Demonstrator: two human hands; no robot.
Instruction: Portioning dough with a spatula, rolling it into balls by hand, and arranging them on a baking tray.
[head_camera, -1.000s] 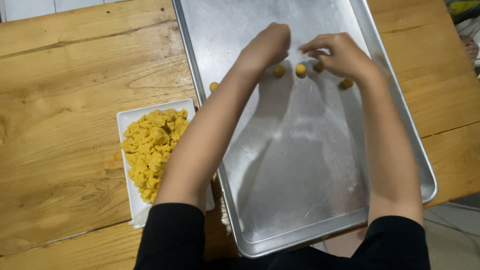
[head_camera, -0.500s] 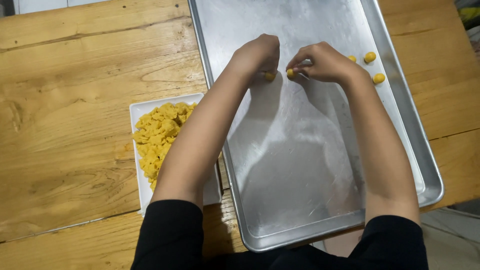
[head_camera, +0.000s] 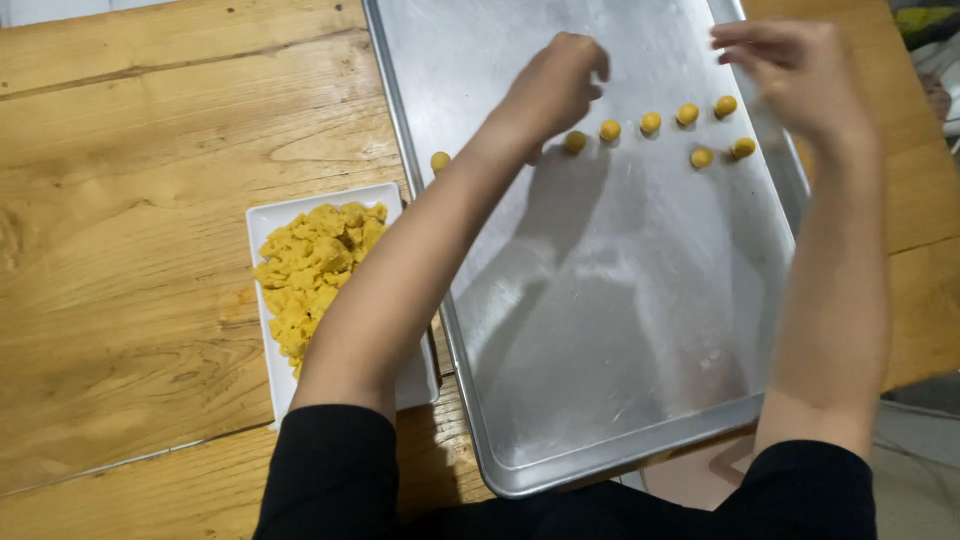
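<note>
Eight yellow dough balls (head_camera: 650, 123) sit on a metal tray (head_camera: 600, 330). Left hand (head_camera: 556, 82) hovers loosely curled, holding nothing visible. Right hand (head_camera: 795, 70), blurred, spreads empty.

Seen from above: a wooden table (head_camera: 130, 200) bearing a large metal baking tray (head_camera: 620, 330). On the tray, a row of small yellow dough balls (head_camera: 650, 123), with two more just below at right and one apart by the left rim. Left hand (head_camera: 556, 82) curled above the row; right hand (head_camera: 795, 68) blurred, fingers loosely spread, over the tray's right edge. Beside the tray, a white rectangular plate (head_camera: 268, 225) heaped with crumbly yellow dough (head_camera: 315, 268).
</note>
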